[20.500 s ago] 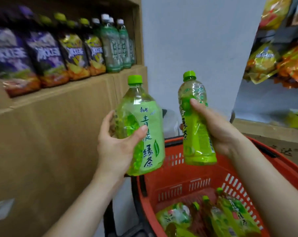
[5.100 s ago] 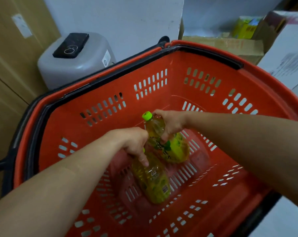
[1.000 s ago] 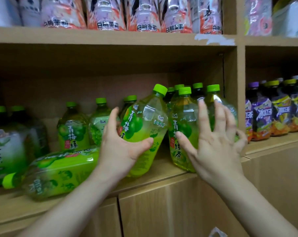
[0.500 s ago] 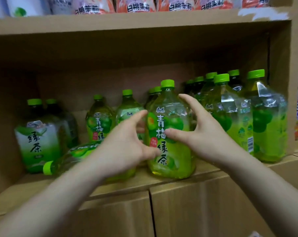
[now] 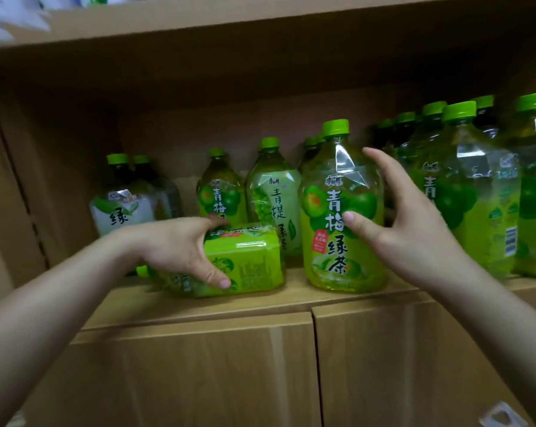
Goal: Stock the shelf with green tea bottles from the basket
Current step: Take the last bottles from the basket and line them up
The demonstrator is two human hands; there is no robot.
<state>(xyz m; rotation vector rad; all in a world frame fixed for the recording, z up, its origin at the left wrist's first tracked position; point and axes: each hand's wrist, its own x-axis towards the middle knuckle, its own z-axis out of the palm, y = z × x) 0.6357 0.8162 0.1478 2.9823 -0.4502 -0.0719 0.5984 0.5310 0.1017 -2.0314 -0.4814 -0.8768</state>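
Observation:
An upright green tea bottle (image 5: 331, 241) with a green cap stands at the front edge of the wooden shelf (image 5: 260, 303). My right hand (image 5: 414, 232) is spread beside it, thumb against its label, fingers straight by its right shoulder. Left of it a green tea bottle lying on its side (image 5: 248, 266) rests on the shelf, cap pointing left. My left hand (image 5: 177, 248) grips this lying bottle, fingers over the top and thumb on its front. The basket is out of view.
Several more green-capped bottles stand behind (image 5: 220, 192) and in a dense group at the right (image 5: 463, 192). Two paler bottles (image 5: 122, 204) stand at the back left. An upper shelf board (image 5: 260, 23) hangs overhead. Cabinet doors (image 5: 199, 365) are below.
My left hand has dropped from the upright bottle to the lying bottle and taken hold of it. My right hand has loosened on the upright bottle. The view has moved closer and shifted left.

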